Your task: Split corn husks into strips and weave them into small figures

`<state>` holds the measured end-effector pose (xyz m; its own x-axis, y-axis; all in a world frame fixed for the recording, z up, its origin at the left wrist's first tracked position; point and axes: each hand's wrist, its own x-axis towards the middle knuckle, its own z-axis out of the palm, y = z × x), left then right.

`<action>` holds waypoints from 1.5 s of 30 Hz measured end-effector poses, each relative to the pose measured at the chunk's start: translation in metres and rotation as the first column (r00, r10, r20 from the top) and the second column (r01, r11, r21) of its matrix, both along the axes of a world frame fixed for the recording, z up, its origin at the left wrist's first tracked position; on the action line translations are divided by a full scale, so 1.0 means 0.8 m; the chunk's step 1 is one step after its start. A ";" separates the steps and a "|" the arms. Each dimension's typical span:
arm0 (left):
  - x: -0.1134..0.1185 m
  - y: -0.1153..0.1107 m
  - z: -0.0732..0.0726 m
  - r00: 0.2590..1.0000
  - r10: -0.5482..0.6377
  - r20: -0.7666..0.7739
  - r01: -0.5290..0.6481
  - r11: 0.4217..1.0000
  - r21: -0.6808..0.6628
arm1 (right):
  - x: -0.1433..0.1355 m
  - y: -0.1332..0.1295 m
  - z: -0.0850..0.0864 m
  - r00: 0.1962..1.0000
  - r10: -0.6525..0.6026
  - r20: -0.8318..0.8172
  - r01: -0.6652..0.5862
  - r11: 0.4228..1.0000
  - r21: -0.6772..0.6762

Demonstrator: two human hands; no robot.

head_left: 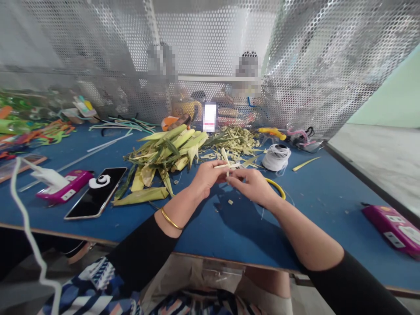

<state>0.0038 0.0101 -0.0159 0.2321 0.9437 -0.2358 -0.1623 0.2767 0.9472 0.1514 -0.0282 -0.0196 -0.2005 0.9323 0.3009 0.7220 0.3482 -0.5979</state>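
Near the middle of the blue table, my left hand (206, 176) pinches a small cross-shaped piece of pale husk strips (225, 165). My right hand (251, 183) is closed at the lower right side of the same piece, its fingertips touching it. Left of the hands lies a pile of corn husks (173, 148). Behind them is a heap of cut husk bits (238, 140). A spool of white thread (276, 157) stands to the right, and a yellow ring (276, 187) lies partly hidden behind my right wrist.
A black phone (98, 192) and a magenta power strip (74, 186) with a white plug lie left. Another magenta strip (393, 227) is at the right edge. Yellow-handled scissors (272, 132) lie behind the spool. A perforated metal screen (210, 43) rises at the back.
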 end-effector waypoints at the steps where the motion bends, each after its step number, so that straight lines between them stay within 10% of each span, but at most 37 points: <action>1: -0.002 0.001 0.001 1.000 -0.015 0.013 0.015 1.000 0.002 | 0.002 0.001 0.001 0.998 -0.058 -0.031 0.059 0.997 0.049; 6: -0.008 -0.001 0.007 0.990 -0.137 0.046 0.138 0.990 -0.026 | 0.016 0.011 0.004 0.977 -0.208 -0.053 0.214 0.931 0.295; 19: 0.005 0.000 -0.009 0.997 0.011 -0.081 -0.005 0.997 0.083 | 0.005 0.005 0.002 0.996 0.005 -0.089 -0.009 0.999 -0.040; 28: 0.000 -0.004 -0.006 0.972 -0.125 -0.198 0.144 0.986 0.086 | 0.013 0.023 -0.017 0.855 -0.251 -0.454 0.204 0.967 -0.152; 38: 0.001 -0.003 -0.013 0.909 -0.133 -0.395 0.237 0.945 0.228 | 0.007 0.021 -0.022 0.928 -0.282 -0.242 0.289 0.957 -0.005; 45: -0.001 -0.001 -0.021 0.838 -0.084 -0.540 0.309 0.888 0.341 | 0.001 0.012 -0.007 0.970 -0.098 -0.223 0.120 0.989 0.086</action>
<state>0.0029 0.0092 -0.0325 0.3796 0.9250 0.0149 0.3763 -0.1691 0.9109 0.1519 -0.0189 -0.0255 -0.0192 0.9089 0.4167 0.6152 0.3392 -0.7117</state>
